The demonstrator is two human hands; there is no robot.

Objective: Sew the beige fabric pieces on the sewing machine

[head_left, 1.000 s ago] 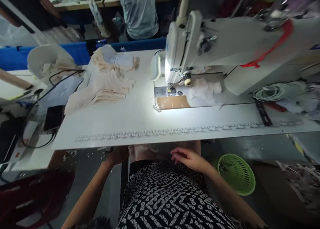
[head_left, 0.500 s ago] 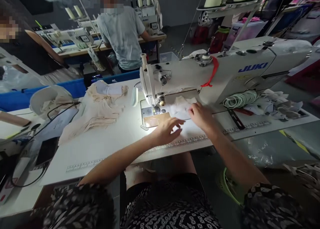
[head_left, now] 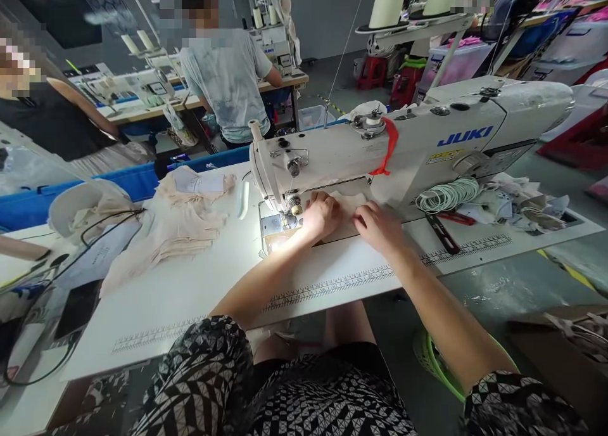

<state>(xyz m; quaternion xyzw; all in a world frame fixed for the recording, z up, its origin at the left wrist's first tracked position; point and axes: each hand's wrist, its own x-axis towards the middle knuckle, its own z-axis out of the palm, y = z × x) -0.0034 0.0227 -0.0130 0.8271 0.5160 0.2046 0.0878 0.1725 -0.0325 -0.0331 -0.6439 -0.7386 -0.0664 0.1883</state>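
A pale beige fabric piece (head_left: 350, 201) lies on the machine bed, just right of the needle area of the white sewing machine (head_left: 327, 154). My left hand (head_left: 323, 215) is closed on its left side, fingers curled down and partly hidden. On the right edge of the same piece, my right hand (head_left: 379, 227) is closed with thumb and fingertips together. The presser foot (head_left: 289, 220) stands under the lamp's light, left of my left hand.
Stacked beige fabric pieces (head_left: 173, 227) lie on the left of the table. To the right are a coil of pale green cord (head_left: 449, 195), a dark-handled tool (head_left: 444, 234) and fabric scraps (head_left: 522, 201). A green basket (head_left: 444, 366) stands below. Two people work beyond the table.
My left hand has moved up and right from the table front onto the fabric, its fingers closing. My right hand stays at the fabric's right side. The view has shifted slightly.
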